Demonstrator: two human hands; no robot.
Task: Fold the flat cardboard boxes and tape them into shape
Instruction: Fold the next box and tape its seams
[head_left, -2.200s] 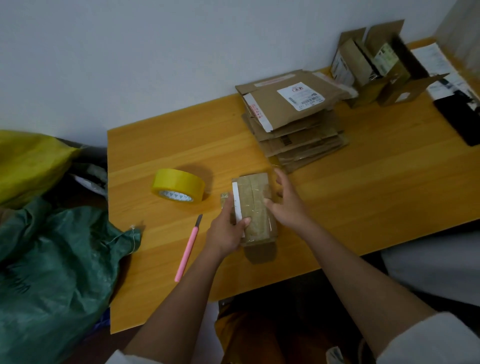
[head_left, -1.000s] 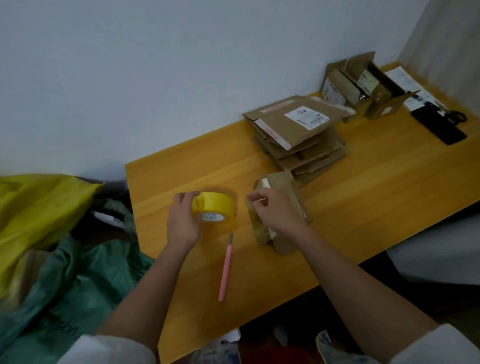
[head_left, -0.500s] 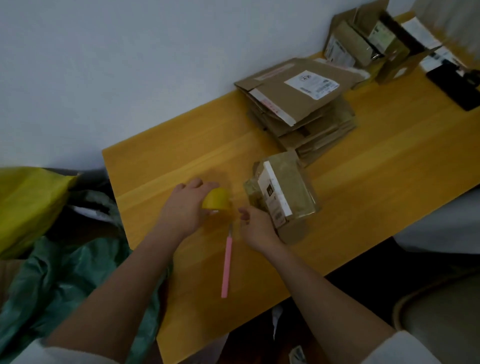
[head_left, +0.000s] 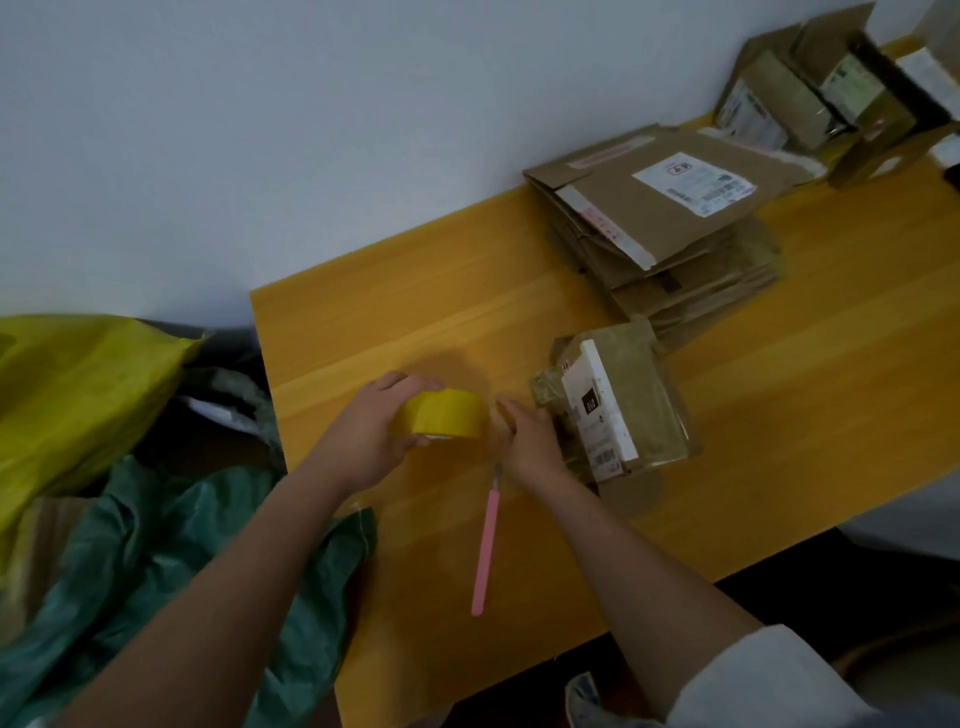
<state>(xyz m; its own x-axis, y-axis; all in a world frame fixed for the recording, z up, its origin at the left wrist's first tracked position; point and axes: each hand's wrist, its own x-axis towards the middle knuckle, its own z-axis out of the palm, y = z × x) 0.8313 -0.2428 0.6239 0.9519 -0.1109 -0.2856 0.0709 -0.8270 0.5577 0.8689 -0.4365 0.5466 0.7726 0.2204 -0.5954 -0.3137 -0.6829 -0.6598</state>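
Landmark for every entry: the tape roll (head_left: 445, 420).

1. Pink-handled cutter (head_left: 486, 540). Lies on the tabletop (head_left: 779, 415) on the near side of the roll, long axis running from me toward it, blade end nearest the roll. No hand on it.

2. My left hand (head_left: 366, 436). On the roll's left side, fingers (head_left: 410, 383) curled over its far rim and thumb at its near rim, gripping it. The roll stands tilted in that grip.

3. My right hand (head_left: 530, 441). Just right of the roll, between it and the folded box (head_left: 618, 410). Fingers held together and pointing toward the roll; whether they pinch a loose tape end I cannot tell. This is the hand nearer the box, which lies directly to its right, touching or nearly so.

4. Folded box. Right of the roll, on the tabletop, long axis slanting away from me, white label strip on top. I judge that tape must travel rightward from roll to box.

5. Stack of flat boxes (head_left: 670, 218). Beyond the roll, to the right.

6. Open cartons (head_left: 831, 98). Farthest, beyond the stack; contents unclear.
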